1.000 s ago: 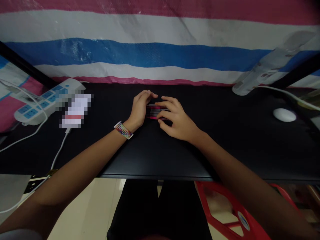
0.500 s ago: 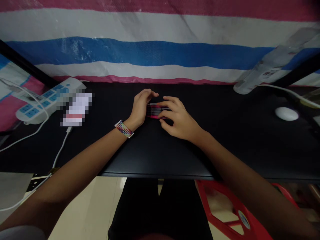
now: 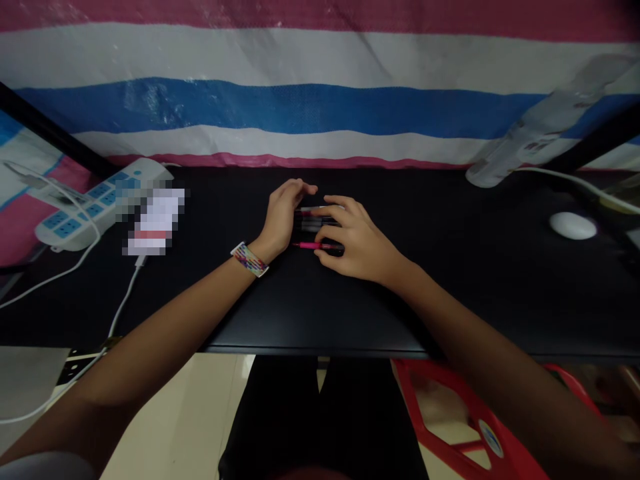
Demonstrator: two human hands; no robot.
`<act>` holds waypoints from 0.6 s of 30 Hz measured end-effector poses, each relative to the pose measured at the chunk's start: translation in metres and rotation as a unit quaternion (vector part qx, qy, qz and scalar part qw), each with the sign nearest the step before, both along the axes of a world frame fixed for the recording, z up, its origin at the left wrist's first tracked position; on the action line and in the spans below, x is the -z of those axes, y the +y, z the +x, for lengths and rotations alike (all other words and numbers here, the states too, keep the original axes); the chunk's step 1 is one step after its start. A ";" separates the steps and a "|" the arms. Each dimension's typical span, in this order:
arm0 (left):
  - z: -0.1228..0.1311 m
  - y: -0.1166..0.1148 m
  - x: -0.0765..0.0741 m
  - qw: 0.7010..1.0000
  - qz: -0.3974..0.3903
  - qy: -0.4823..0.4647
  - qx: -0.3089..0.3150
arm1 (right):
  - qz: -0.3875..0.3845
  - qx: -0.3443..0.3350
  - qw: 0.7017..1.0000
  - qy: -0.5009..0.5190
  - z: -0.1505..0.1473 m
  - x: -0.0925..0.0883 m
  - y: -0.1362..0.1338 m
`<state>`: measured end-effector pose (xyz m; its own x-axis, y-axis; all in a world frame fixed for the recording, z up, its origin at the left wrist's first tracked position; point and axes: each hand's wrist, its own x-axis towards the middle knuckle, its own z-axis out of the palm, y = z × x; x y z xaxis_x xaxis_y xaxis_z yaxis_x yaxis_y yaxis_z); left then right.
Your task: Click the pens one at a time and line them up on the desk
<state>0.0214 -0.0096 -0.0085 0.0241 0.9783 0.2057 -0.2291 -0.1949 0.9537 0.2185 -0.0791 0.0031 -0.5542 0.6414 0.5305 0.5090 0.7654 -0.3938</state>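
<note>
Several pens (image 3: 309,225) with clear barrels lie side by side on the black desk, between my two hands. Nearer to me, a pink pen (image 3: 307,245) lies apart from that group. My right hand (image 3: 357,237) has its thumb and index finger on the pink pen, while its other fingers stretch over the clear pens and cover their right ends. At the pens' left ends my left hand (image 3: 281,215) stands on its edge like a wall, fingers extended and slightly curved, holding nothing. It hides the pens' left tips.
On the left are a white power strip (image 3: 104,203) and a blurred-out phone (image 3: 159,217) on a white cable. A white mouse (image 3: 573,226) and a clear plastic bottle-like cylinder (image 3: 520,140) stand to the right. Striped sheeting (image 3: 320,110) closes off the back; a red stool (image 3: 450,413) is below the desk.
The pink pen has come away from the other pens, drawn towards me by my right thumb and index finger. My left hand has stayed in place.
</note>
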 end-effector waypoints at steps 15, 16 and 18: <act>-0.009 -0.009 -0.009 0.979 0.151 0.136 -0.003 | -0.008 0.042 0.999 0.027 0.012 -0.016 0.009; -0.011 -0.013 -0.013 0.972 0.177 0.154 0.016 | -0.006 0.057 0.998 0.026 0.015 -0.016 0.011; -0.013 -0.020 -0.019 0.955 0.202 0.216 0.033 | 0.002 0.076 0.997 0.032 0.019 -0.016 0.015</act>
